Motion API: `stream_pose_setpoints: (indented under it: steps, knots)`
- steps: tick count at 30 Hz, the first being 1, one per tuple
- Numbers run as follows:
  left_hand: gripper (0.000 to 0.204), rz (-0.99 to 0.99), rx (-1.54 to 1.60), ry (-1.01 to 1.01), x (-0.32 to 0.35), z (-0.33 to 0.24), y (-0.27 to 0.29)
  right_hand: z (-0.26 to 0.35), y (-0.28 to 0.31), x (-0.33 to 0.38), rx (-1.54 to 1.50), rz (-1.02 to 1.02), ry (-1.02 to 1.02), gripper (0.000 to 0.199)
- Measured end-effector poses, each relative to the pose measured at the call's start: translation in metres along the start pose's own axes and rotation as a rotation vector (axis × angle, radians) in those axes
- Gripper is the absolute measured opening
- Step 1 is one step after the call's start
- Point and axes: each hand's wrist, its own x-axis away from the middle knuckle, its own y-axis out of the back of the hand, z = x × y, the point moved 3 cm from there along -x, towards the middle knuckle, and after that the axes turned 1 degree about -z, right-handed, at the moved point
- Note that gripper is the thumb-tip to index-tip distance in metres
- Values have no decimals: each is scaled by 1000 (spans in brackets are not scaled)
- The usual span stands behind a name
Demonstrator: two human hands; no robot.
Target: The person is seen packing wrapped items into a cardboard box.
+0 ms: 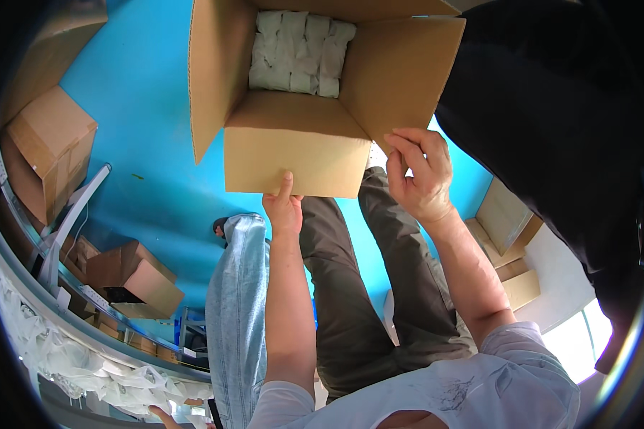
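A tall cardboard box [293, 159] stands in front of me with its flaps folded outward. Several white wrapped packs [298, 53] lie side by side at its bottom. My left hand [285, 211] is closed on the lower edge of the near flap, thumb on top and fingers beneath. At the near corner of the right flap [401, 71], my right hand [422, 175] is bent into a pinch, with thumb and forefinger close together at the cardboard edge. Its other fingers are curled and partly hidden.
A blue floor [143, 114] spreads around the box. Other cardboard boxes [54, 146] stand at the left, with more boxes [504, 222] at the right. White plastic bags [86, 365] lie at lower left. A person's denim leg [237, 307] is close on my left; dark cloth [544, 121] fills the right.
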Motion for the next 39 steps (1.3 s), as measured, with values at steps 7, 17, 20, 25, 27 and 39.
stream_pose_setpoints:
  steps: [7, 17, 20, 25, 27, 39]
  knots:
    - [32, 31, 8, 6, -2, 4, -1, -3, 2, -1, 9, 17, 9, 30]
    - [22, -68, 5, -40, -2, 5, 9, 95, -102, -42, -390, 206, -501, 23]
    - [29, -102, 31, -45, 1, 5, -2, 63, -220, -95, -416, 535, -720, 30]
    - [25, -41, 97, -36, -3, 18, -17, -54, -420, -123, -194, 823, -616, 30]
    - [14, -114, 65, -46, 4, 1, -8, -53, -448, -111, -115, 882, -571, 30]
    - [18, 27, -26, -42, -12, 6, 10, -111, -503, -118, -75, 884, -487, 35]
